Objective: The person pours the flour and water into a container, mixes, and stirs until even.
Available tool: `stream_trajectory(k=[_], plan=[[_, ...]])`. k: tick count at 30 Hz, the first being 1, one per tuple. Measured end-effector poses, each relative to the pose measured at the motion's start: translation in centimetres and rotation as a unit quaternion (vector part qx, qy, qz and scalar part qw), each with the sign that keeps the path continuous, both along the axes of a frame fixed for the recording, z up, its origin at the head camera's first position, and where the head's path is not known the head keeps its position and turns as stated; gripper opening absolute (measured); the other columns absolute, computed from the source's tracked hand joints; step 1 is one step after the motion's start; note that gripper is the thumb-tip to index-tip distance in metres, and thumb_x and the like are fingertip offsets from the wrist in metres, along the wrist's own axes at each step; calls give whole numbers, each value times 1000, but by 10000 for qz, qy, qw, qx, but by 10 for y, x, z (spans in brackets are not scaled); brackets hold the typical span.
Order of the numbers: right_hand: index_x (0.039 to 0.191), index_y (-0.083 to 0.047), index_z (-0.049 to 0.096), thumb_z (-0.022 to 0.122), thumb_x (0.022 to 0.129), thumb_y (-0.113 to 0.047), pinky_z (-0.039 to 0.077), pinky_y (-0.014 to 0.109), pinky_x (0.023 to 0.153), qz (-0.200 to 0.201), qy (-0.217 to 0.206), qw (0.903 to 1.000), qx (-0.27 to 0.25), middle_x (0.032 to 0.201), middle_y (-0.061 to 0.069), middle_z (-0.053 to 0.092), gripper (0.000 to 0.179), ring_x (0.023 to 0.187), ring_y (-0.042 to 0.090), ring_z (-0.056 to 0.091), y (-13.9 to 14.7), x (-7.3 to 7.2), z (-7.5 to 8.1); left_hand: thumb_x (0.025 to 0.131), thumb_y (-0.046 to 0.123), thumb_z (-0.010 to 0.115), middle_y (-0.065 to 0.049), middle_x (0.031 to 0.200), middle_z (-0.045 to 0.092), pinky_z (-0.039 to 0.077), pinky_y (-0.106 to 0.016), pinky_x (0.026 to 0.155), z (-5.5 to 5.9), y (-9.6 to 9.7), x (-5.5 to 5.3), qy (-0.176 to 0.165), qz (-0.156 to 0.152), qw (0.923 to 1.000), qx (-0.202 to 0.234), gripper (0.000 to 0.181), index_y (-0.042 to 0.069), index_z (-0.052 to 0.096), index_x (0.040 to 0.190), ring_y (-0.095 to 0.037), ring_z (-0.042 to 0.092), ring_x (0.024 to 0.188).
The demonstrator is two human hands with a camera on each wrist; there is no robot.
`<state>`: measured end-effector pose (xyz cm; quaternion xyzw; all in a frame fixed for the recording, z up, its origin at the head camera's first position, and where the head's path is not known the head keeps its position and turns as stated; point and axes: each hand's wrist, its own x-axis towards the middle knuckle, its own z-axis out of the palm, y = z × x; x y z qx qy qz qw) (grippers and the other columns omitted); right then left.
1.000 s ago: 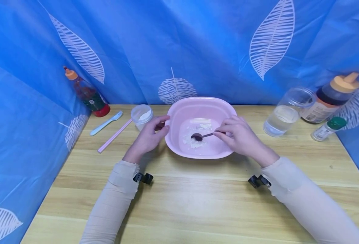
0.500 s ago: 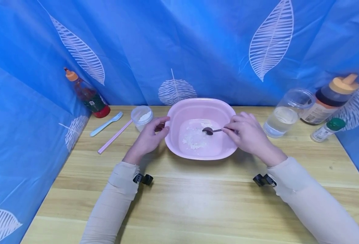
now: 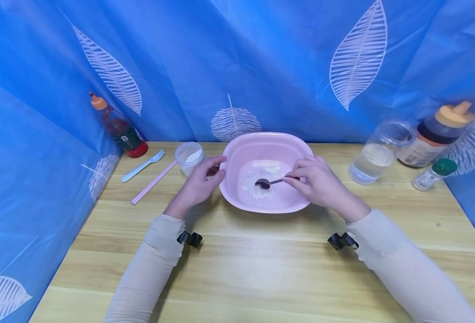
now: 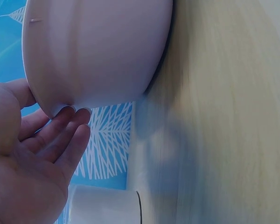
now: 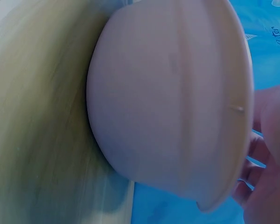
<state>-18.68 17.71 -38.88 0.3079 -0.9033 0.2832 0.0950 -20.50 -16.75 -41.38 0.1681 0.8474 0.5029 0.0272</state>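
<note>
A pink plastic basin (image 3: 266,208) stands on the wooden table, with white powder (image 3: 257,192) scattered over its bottom. At its left side my left hand (image 3: 199,181) grips the rim. The left wrist view shows the thumb up at the edge and the fingers (image 4: 77,140) against the underside of the lip. My right hand (image 3: 320,181) reaches over the right rim and pinches the handle of a small dark brown spoon (image 3: 263,183), its bowl down in the powder. From the right wrist, the basin's wall (image 5: 144,93) hides the spoon.
Left of the basin are a clear tub (image 3: 189,166) of white powder, a pink straw-like stick (image 3: 154,183), a light-blue fork (image 3: 142,166) and a red sauce bottle (image 3: 123,130). At right stand a cup of clear liquid (image 3: 368,163), a dark sauce bottle (image 3: 433,139) and a green-capped shaker (image 3: 433,174).
The right hand drew the spoon rightward across the basin, then brought it back left into the powder. My left hand has stayed at the rim.
</note>
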Motion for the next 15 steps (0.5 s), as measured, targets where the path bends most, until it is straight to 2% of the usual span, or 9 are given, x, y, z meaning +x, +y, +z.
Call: stream_trajectory(k=[2,9,15], plan=[[101,-7,87,81,95,-10,37,44,91,-64,-22,10000,4,85,2,70,9,89,23,55,-2,-1,0,108,7,59,-27,146,61,53,-56,115,-1,0,0,9,-5,10000,-24,46,-6,55,152,-43,65,128],[99,-6,86,80,97,-14,43,58,103,-532,25,9984,176,88,7,74,10,97,30,61,1,-6,-1,108,8,58,-27,145,61,53,-56,115,-2,0,0,75,-11,9999,-130,46,-6,55,152,-43,65,127],[100,-7,86,80,96,-12,41,48,89,-631,299,9964,471,88,7,73,9,92,29,58,15,-3,6,109,10,58,-26,145,62,53,-56,116,-1,0,0,80,3,9998,-171,46,-4,55,153,-42,65,127]])
